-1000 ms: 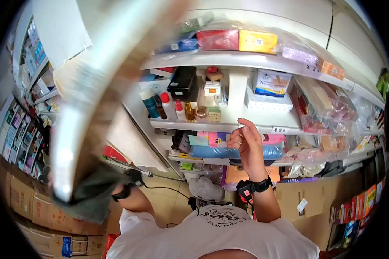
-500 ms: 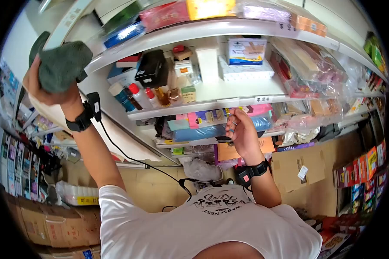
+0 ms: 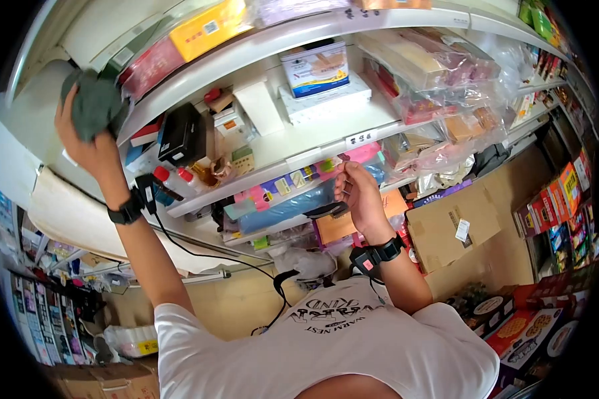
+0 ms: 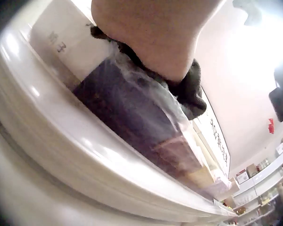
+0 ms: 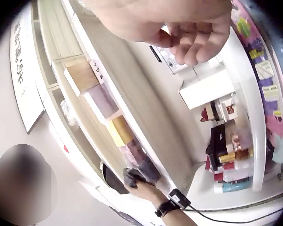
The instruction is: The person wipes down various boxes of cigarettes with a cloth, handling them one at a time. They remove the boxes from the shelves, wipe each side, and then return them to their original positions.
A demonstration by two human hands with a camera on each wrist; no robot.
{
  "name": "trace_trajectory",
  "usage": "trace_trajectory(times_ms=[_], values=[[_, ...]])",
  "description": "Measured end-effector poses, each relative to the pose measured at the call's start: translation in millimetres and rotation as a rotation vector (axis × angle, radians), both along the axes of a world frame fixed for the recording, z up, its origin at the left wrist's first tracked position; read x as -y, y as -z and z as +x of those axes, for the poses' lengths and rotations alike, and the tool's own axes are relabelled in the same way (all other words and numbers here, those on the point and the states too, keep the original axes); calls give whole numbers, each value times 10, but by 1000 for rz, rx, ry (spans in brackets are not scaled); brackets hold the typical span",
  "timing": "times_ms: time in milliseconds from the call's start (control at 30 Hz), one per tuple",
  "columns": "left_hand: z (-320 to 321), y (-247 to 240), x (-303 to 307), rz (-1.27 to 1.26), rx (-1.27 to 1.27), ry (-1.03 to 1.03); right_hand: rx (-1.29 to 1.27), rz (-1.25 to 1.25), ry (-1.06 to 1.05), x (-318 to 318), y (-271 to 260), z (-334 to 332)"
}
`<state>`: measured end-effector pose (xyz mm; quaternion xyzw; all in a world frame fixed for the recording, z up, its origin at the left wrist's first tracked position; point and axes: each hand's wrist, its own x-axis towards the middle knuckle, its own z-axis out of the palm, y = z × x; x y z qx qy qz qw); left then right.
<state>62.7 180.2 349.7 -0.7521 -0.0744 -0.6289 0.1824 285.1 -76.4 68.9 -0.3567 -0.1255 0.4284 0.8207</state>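
Observation:
A dark green cloth [image 3: 94,105] is gripped in my raised left hand [image 3: 86,143], at the left end of the upper shelf. In the left wrist view the cloth [image 4: 194,89] shows beyond the hand [image 4: 151,37], against plastic-wrapped boxes [image 4: 127,108]. The right wrist view shows the same cloth [image 5: 132,178] beside the wrapped boxes. My right hand [image 3: 363,199] is held in front of the lower shelf, fingers loosely bent, with nothing seen in it; its fingers [image 5: 193,47] hang loosely curled in the right wrist view.
Red and yellow boxes [image 3: 209,28] lie on the upper shelf. Bottles [image 3: 173,179], a black box [image 3: 183,133] and a white-blue box [image 3: 316,66] stand on the middle shelf. A cardboard box [image 3: 452,226] sits at right. A black cable [image 3: 213,255] runs from the left wrist.
The blurred pale object in front of the view has gone. My left hand rose with the cloth, then stayed up beside the upper shelf. The head view has turned, tilting the shelves.

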Motion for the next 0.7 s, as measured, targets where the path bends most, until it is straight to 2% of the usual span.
trace_trajectory(times_ms=[67, 133, 200, 267, 333, 400, 467, 567, 600, 667, 700], values=[[5, 210, 70, 122, 226, -94, 53, 3, 71, 51, -24, 120], [-1, 561, 88, -61, 458, 204, 49, 8, 120, 123, -5, 310], [102, 851, 442, -50, 489, 95, 41, -5, 245, 224, 16, 503], [58, 1370, 464, -254, 514, 351, 47, 18, 321, 319, 1, 643], [14, 1898, 671, -699, 337, 397, 27, 9, 371, 401, 16, 732], [-99, 2703, 571, -887, 233, 353, -9, 0, 352, 411, 126, 764], [-19, 3181, 825, -1172, 297, 385, -77, -26, 332, 372, 322, 733], [121, 3392, 1265, -1401, 206, 427, -1, -86, 296, 359, 571, 574], [215, 3256, 1511, -1551, 195, 466, -25, -121, 288, 436, 677, 540], [135, 3510, 1631, -1582, 257, 430, -2, -224, 199, 555, 880, 457], [137, 3573, 1689, -1634, 333, 383, -90, -203, 181, 684, 937, 452]])
